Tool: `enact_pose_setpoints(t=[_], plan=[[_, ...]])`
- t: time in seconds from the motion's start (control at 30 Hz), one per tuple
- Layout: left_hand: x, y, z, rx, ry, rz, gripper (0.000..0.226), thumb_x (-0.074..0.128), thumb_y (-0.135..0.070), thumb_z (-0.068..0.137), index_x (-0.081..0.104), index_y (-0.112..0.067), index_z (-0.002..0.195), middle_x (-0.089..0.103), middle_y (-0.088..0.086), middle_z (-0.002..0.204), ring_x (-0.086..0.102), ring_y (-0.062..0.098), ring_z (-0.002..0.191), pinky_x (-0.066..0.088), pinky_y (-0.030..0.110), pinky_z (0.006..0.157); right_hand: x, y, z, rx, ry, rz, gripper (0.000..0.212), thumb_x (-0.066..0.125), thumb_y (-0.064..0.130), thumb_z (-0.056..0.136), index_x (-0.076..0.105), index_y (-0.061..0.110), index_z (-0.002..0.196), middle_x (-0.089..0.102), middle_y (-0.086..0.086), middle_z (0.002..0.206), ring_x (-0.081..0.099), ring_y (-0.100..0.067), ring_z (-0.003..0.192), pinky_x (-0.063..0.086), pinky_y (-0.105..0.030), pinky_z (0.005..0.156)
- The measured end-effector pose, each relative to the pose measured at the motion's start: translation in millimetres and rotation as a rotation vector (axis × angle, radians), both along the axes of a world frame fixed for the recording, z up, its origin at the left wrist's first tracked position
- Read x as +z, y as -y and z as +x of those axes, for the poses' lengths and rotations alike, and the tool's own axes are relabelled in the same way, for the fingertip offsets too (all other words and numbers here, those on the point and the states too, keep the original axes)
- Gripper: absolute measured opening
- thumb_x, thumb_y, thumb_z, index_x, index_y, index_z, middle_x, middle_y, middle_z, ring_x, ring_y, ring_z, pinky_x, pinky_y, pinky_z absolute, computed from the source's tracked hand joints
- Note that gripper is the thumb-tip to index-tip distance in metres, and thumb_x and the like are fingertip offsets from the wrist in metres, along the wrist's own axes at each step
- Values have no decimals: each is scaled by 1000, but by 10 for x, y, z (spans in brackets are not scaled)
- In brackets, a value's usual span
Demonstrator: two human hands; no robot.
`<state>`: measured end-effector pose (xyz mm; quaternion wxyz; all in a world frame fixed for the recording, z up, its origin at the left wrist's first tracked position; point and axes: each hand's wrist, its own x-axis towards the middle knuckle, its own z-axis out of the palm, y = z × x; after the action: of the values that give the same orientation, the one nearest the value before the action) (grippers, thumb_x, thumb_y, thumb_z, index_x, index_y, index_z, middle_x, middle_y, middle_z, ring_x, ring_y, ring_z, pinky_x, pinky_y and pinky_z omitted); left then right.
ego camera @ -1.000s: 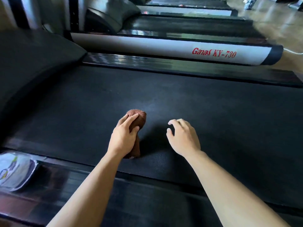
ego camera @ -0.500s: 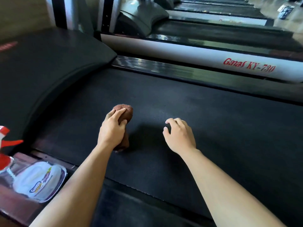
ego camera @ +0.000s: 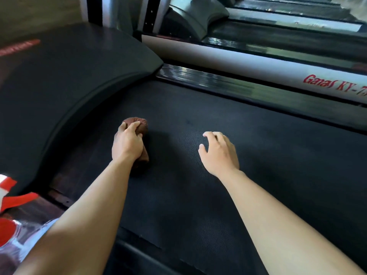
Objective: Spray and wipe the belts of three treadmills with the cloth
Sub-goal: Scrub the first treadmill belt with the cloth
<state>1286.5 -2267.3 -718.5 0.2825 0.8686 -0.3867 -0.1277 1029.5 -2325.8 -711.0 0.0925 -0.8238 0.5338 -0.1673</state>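
The cloth [ego camera: 137,124], a brown bunched wad, lies on the belt [ego camera: 218,195] of the nearest treadmill. My left hand [ego camera: 127,144] is on top of it, fingers curled over and clamped on it, pressing it to the black surface. Over the last second I have carried it toward nine o'clock along the belt. The curved edge of the motor cover [ego camera: 69,76], which was well off to the side, now lies near the cloth at ten o'clock. The spray bottle [ego camera: 12,195], with its red trigger and white body, has come into my view at eight o'clock, standing by the near side rail just beside my left forearm. My right hand [ego camera: 219,153] has kept pace at three o'clock from the cloth, well apart from it. Its fingers are loosely bent and spread and hold nothing. The tips are at the belt, but I cannot tell whether they bear weight on it. I take this to mean the wipe stroke has reached the front end of this belt. I think the stretch toward three o'clock is the part already passed over, though no wet sheen shows there to prove it. The neighbouring treadmill [ego camera: 258,64] at one o'clock, beyond the far side rail [ego camera: 218,80], looks untouched, so most of the job is probably still ahead.
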Motion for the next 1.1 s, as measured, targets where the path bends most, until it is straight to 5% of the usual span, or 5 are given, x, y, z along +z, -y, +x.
enact_pose_setpoints(t=[0.2,0.37,0.73,1.1], plan=[[-256,117,7,-20,6,107,49,38,-34,104,28,-46,150,4,-3,167,5,25,153,34,61,111,-219,282,142,-40,-120,62,49,42,42,100,42,21,144,41,-4,151,29,-27,142,24,-44,117],[-349,302,57,-25,27,125,50,34,-37,104,21,-50,151,1,-5,167,0,23,153,37,70,104,-374,508,148,-116,-211,136,57,32,51,101,26,28,153,16,-5,164,8,-30,151,10,-50,121],[-393,876,176,-111,59,139,51,33,-36,105,20,-45,153,1,2,168,2,28,154,30,61,115,-658,622,122,-235,-235,139,61,23,57,99,16,34,155,5,1,166,-1,-26,152,0,-52,122],[-404,1243,-891,-592,190,47,53,45,-30,103,30,-36,154,11,11,166,17,36,150,14,39,123,-644,680,119,-252,-228,135,58,26,49,102,15,33,156,6,2,166,-2,-25,153,1,-51,122]])
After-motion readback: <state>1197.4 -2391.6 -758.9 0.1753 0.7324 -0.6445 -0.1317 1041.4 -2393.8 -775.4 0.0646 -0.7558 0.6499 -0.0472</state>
